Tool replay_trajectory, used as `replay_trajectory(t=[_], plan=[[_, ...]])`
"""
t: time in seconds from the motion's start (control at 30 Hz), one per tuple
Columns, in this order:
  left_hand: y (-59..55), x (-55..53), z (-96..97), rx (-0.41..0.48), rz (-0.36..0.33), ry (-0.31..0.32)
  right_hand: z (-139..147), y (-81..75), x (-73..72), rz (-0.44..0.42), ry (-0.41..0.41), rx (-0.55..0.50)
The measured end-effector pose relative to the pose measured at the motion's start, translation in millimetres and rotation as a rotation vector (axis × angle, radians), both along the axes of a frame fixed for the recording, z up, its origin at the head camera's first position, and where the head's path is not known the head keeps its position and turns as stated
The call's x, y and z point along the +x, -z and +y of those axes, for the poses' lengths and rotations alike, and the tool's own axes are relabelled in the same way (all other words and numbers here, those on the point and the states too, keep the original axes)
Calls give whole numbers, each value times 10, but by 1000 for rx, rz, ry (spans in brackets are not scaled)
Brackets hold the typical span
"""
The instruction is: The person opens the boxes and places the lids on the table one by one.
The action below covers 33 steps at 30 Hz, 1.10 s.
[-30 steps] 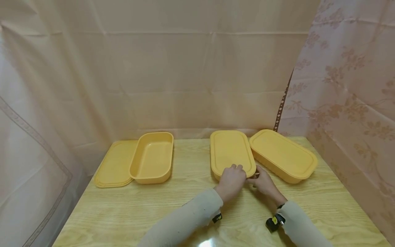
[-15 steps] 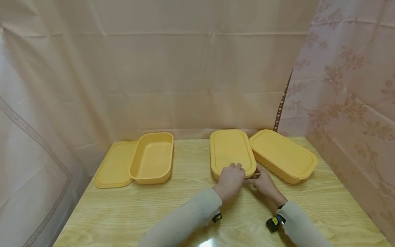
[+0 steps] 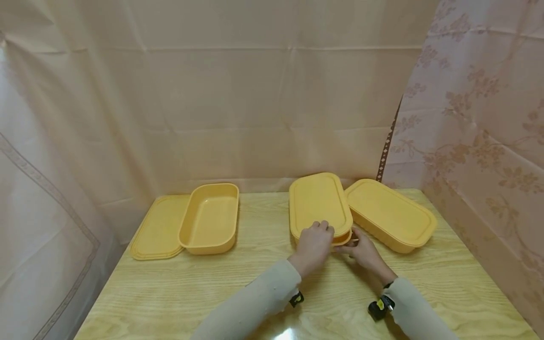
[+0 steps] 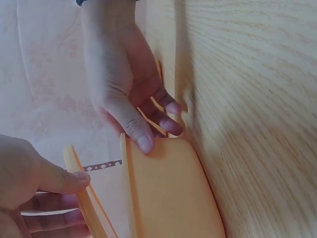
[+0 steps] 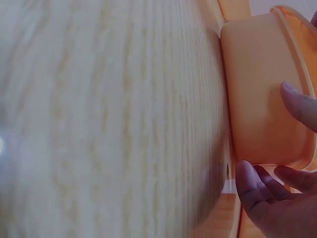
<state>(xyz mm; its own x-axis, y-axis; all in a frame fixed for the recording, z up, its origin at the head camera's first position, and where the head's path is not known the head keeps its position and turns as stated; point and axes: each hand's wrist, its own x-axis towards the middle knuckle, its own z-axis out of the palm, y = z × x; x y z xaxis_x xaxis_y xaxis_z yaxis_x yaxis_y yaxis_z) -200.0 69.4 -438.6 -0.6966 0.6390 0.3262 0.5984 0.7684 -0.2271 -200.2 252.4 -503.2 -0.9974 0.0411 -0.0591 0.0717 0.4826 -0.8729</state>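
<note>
A yellow lid (image 3: 318,200) is tilted above a yellow plastic box (image 4: 168,193), its near edge raised and a gap showing at the near right corner. My left hand (image 3: 313,245) grips the lid's near edge; in the left wrist view the thumb lies on one face of the lid (image 4: 89,203) and fingers lie behind it. At the box's near right corner, my right hand (image 3: 366,252) holds the box, thumb on the front wall and fingers along the side. The right wrist view has the box (image 5: 265,89) beside my right hand (image 5: 282,203). The box's inside is mostly hidden.
A second lidded yellow box (image 3: 391,212) stands close on the right, angled. To the left are an uncovered yellow box (image 3: 208,217) and a flat yellow lid (image 3: 159,226) partly under it. Curtains (image 3: 263,108) hang behind the wooden table (image 3: 170,293).
The lid's near edge has risen off the box, opening a gap, and its far edge shows higher. My left hand has moved up and slightly left; my right hand has stayed at the corner.
</note>
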Motion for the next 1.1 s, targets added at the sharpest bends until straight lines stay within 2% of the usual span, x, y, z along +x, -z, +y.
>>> replay_trajectory(t=[0.13,0.43,0.63,0.87,1.1], plan=[[-6,-10,-43,53,22,16,8,-1,-4,7,-19,-14],[-43,-22,-135,146,6,42,-7,-24,6,25,-22,5],[-47,-27,-173,191,28,45,2,-10,9,43,-42,-46],[-33,-59,-237,342,58,74,7,-45,18,58,-56,-66],[-59,-56,-332,457,20,88,12,-52,26,84,-75,-74]])
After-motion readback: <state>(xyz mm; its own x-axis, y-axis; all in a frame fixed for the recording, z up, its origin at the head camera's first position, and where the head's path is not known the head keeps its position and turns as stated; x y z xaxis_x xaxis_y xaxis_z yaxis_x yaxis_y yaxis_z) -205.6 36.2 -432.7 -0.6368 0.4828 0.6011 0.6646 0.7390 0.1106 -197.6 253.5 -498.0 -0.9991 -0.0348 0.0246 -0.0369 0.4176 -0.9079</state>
